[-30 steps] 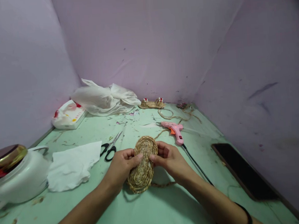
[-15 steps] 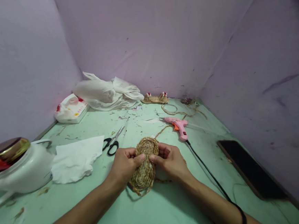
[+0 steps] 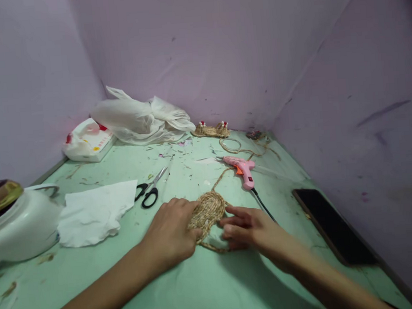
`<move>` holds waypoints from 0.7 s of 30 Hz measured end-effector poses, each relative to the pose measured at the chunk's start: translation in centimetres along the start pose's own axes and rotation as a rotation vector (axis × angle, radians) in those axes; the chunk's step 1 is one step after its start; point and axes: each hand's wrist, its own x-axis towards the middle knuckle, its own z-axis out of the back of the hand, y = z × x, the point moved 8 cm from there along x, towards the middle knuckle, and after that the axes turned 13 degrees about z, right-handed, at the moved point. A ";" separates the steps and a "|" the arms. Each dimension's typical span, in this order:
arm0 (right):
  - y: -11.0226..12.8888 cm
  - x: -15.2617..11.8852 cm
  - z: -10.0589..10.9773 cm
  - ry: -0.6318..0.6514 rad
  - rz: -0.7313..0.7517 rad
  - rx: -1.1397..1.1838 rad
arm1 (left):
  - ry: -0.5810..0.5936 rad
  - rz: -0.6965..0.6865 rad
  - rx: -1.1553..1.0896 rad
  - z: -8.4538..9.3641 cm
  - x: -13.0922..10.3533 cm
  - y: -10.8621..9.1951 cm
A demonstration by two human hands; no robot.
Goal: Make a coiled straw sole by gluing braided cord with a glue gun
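A coiled piece of braided straw rope (image 3: pixel 208 211) lies low over the green table, partly covered by my left hand (image 3: pixel 172 226), whose fingers grip its left side. My right hand (image 3: pixel 242 228) is at the right of the coil, fingers apart and slightly curled, with nothing visible between them. A strand of rope runs from the coil's top toward the pink glue gun (image 3: pixel 244 168), and another loops below it near my right fingers. Black-handled scissors (image 3: pixel 150 192) lie beyond my left hand.
Left: a white teapot-like vessel (image 3: pixel 22 226), white paper (image 3: pixel 92 213). Back: a tissue pack (image 3: pixel 93 144), a plastic bag (image 3: pixel 142 121), a straw piece with red and white beads (image 3: pixel 211 131), a ring (image 3: pixel 231 145). Right: a black phone (image 3: pixel 334 225).
The coil has gone from upright between both hands to lower and flatter under my left hand. My right hand has let go of it and opened. The view has shifted slightly.
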 end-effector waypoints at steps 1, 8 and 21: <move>0.7 -0.4 1.0 0.020 0.035 -0.200 | 0.004 -0.027 0.028 -0.2 -0.2 -0.4; 7.9 0.4 -3.2 0.312 1.008 -1.049 | -0.008 0.056 0.072 -0.1 -0.2 0.0; 4.8 0.3 -5.7 0.341 1.334 -0.964 | 0.041 0.004 0.024 -0.9 0.8 0.4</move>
